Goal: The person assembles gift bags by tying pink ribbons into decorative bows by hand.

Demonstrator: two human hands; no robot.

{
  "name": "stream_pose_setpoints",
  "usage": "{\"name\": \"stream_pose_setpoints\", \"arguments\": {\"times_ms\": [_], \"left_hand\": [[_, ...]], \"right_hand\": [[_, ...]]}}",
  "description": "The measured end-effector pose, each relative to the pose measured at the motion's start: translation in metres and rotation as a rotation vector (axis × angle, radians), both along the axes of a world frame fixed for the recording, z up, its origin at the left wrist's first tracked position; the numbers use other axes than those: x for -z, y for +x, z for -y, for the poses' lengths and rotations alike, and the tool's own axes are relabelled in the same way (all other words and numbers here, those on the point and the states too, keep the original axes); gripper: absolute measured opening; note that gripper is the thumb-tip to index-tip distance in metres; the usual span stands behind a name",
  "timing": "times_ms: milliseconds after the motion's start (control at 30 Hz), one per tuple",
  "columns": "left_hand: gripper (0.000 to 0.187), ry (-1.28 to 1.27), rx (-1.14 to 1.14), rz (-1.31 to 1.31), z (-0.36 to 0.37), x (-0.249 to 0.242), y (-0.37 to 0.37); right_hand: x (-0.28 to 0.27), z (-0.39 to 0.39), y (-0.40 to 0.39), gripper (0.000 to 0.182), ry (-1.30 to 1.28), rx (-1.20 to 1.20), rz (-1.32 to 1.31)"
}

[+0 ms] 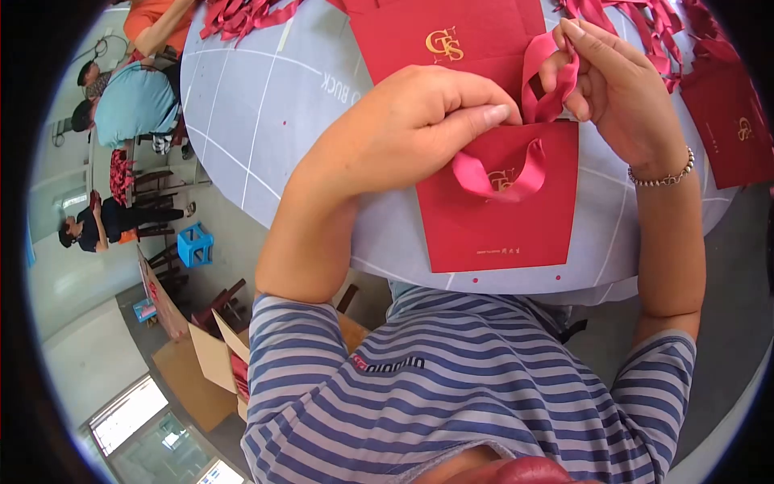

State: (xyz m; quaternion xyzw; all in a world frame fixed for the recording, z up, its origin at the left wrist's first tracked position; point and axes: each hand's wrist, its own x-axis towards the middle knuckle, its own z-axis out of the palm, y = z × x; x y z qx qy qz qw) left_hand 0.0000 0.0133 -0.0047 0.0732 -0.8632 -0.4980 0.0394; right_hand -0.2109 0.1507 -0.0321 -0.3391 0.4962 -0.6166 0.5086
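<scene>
A red paper gift bag (500, 234) with a gold logo lies on the table in front of me. From its front panel a pink ribbon handle (504, 187) hangs in a loop. My left hand (423, 121) is bent over the bag's mouth, thumb against the curled index finger. Its fingertips go behind the front panel, so what they grip is hidden. Above the mouth rises a second pink ribbon loop (536, 77). My right hand (617, 89) pinches that ribbon between thumb and fingers, and a beaded bracelet (665, 173) circles the wrist.
More red bags (447, 24) lie beyond my hands, and another bag (730, 121) is at the right. Loose pink ribbons (246, 18) lie at the far edge. Several people are at the left, near a blue stool (195, 244). An open carton (214, 355) stands beside me.
</scene>
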Motion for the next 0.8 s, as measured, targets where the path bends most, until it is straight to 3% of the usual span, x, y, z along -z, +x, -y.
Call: {"name": "stream_pose_setpoints", "arguments": {"times_ms": [100, 167, 233, 267, 333, 367, 500, 567, 700, 767, 800], "left_hand": [[0.022, 0.081, 0.000, -0.001, 0.001, 0.000, 0.001], [0.023, -0.016, 0.067, -0.027, 0.001, -0.003, 0.001], [0.024, -0.022, 0.081, -0.017, 0.003, -0.003, 0.002], [0.025, -0.032, 0.092, -0.002, 0.004, -0.002, 0.002], [0.026, -0.032, 0.081, -0.024, 0.003, 0.001, 0.001], [0.028, -0.039, 0.072, -0.032, 0.003, 0.003, 0.001], [0.030, 0.109, 0.026, -0.028, 0.005, 0.011, 0.001], [0.030, 0.114, 0.031, 0.004, 0.004, 0.006, 0.001], [0.029, 0.157, -0.005, 0.068, 0.003, 0.001, 0.000], [0.028, 0.138, -0.050, 0.026, 0.003, 0.005, -0.001], [0.028, 0.130, -0.049, 0.024, 0.003, 0.005, -0.001]], "right_hand": [[0.006, 0.001, -0.013, 0.028, 0.022, -0.005, -0.037], [0.007, 0.003, -0.012, 0.024, -0.040, 0.094, -0.149], [-0.005, 0.000, -0.002, 0.020, -0.194, 0.218, -0.650], [-0.008, -0.003, -0.009, 0.020, -0.302, 0.103, -0.536], [-0.024, -0.010, -0.021, 0.022, -0.421, -0.296, -0.791], [-0.034, -0.012, -0.010, 0.015, -0.463, -0.339, -0.850], [-0.030, -0.013, 0.009, 0.023, -0.495, -0.412, -0.965], [-0.035, -0.017, 0.012, 0.023, -0.182, -0.538, -0.903], [-0.022, -0.010, 0.016, 0.014, -0.424, -0.436, -1.052], [-0.022, -0.010, 0.031, 0.012, -0.395, -0.094, -1.234], [-0.021, -0.009, 0.033, 0.012, -0.400, -0.089, -1.236]]}}
